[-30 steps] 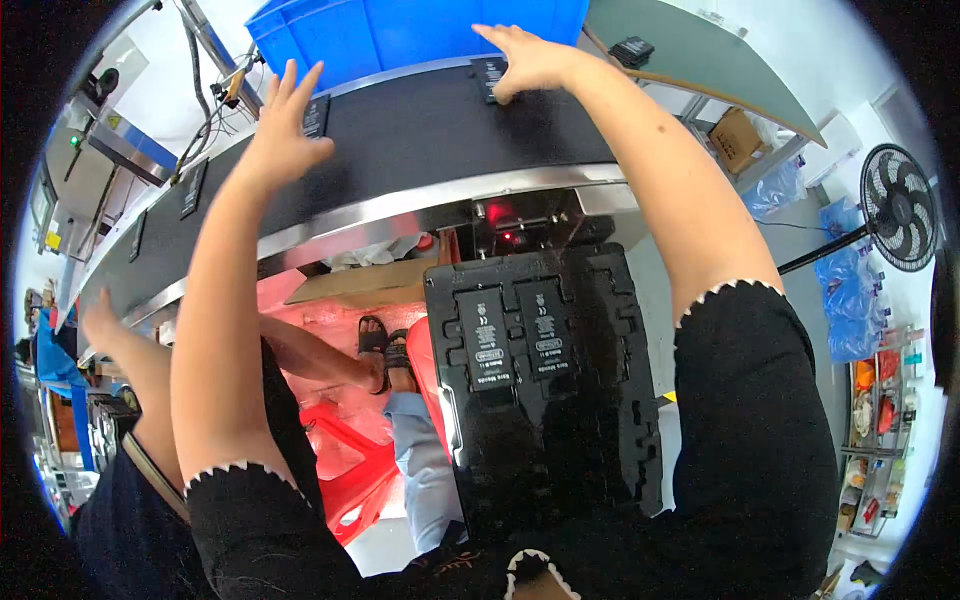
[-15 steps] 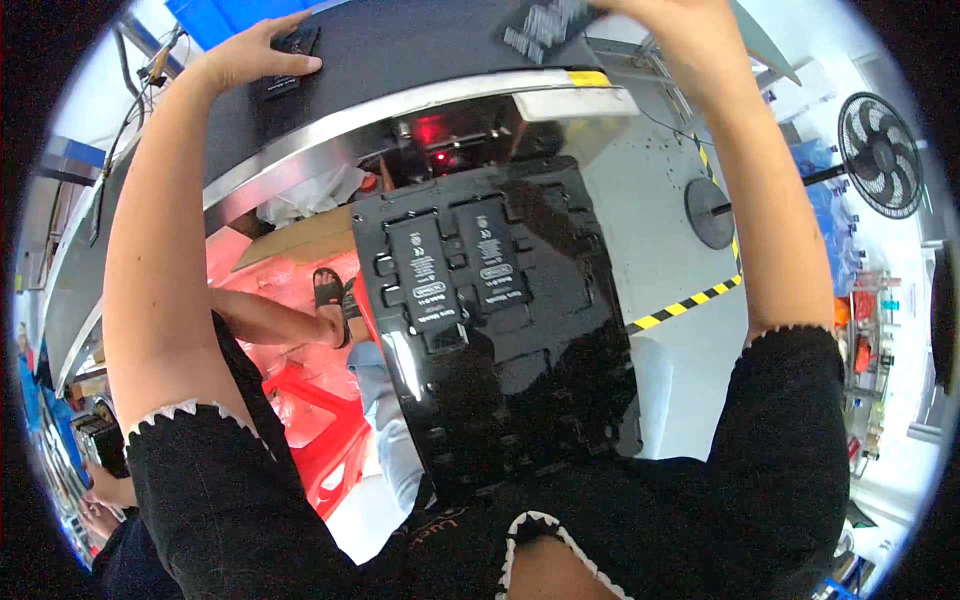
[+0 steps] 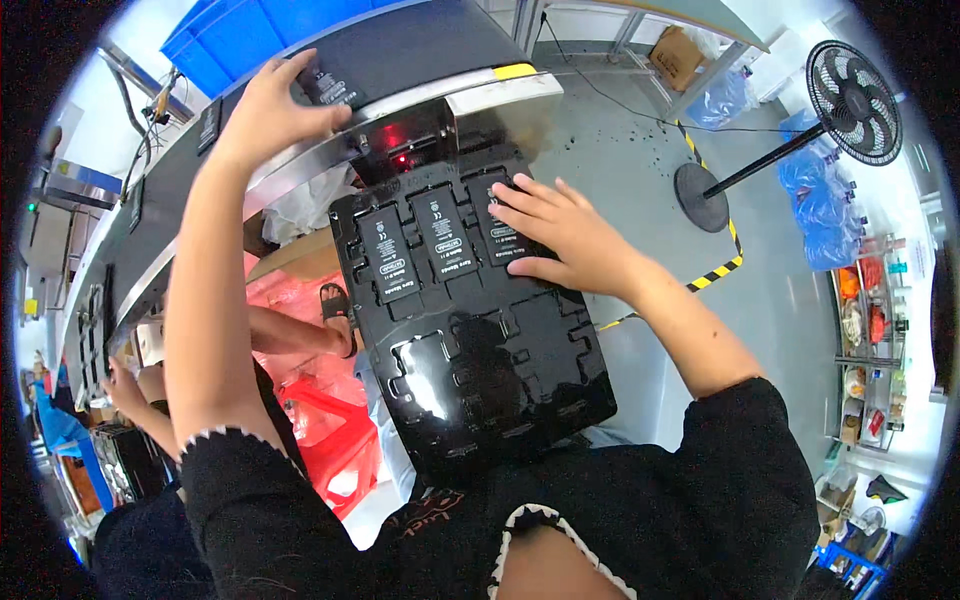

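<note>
A black moulded tray [image 3: 465, 365] lies tilted in front of me. Its far row holds three flat black batteries with white print: one at the left [image 3: 389, 252], one in the middle [image 3: 441, 232], one at the right [image 3: 500, 243]. Spread fingers of my right hand [image 3: 565, 235] rest over the right-hand battery, hiding part of it. On the dark conveyor belt [image 3: 415, 45], another black battery [image 3: 328, 88] lies beside my left hand [image 3: 270, 112]. That hand's thumb and fingers are apart around its near end; whether they touch it I cannot tell.
More batteries [image 3: 210, 125] lie farther left on the belt. A blue crate [image 3: 225, 45] stands behind it. The belt's metal edge [image 3: 405, 100] runs between belt and tray. Another person's hand [image 3: 128, 392] shows at left, a sandalled foot [image 3: 338, 310] below. A black fan [image 3: 853, 103] stands right.
My right hand has come from the belt to the tray, bringing a battery that now lies at the far row's right. My left hand has lifted off one battery and opened beside another.
</note>
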A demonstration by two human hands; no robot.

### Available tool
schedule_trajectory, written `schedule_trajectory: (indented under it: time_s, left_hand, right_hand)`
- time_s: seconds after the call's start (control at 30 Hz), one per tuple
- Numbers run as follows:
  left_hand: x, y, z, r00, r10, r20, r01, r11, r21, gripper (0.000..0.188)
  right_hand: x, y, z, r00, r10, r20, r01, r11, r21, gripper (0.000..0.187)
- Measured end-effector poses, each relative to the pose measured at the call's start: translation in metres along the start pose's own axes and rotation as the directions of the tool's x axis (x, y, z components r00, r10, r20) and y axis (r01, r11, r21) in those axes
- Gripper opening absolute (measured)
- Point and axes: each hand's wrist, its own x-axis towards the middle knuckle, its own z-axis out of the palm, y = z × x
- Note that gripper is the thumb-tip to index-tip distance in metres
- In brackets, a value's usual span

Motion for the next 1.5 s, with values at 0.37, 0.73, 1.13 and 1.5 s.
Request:
schedule_trajectory:
  time_s: [0.37, 0.73, 1.13, 1.5]
  left_hand:
    - [-0.242, 0.159, -0.021, 0.875, 0.14, 0.464, -0.08, 0.986, -0.147, 0.091]
    - [-0.274, 0.181, 0.011, 0.874, -0.037, 0.485, -0.004, 0.997, 0.083, 0.079]
    - [-0.117, 0.001, -0.036, 0.945, 0.097, -0.312, -0.09, 0.995, 0.036, 0.066]
    - [0.078, -0.181, 0.003, 0.9, -0.021, 0.435, 0.089, 0.987, -0.136, 0.086]
  right_hand:
    - [-0.013, -0.004, 0.014, 0.993, -0.048, -0.111, 0.04, 0.996, -0.076, 0.03]
    - [-0.015, -0.022, 0.012, 0.952, -0.041, -0.304, 0.055, 0.998, 0.038, 0.042]
    - [0.245, 0.005, -0.093, 0.994, 0.107, -0.034, -0.106, 0.994, 0.011, 0.097]
    - [0.358, 0.1, -0.101, 0.918, 0.191, 0.347, -0.039, 0.916, -0.4, 0.059]
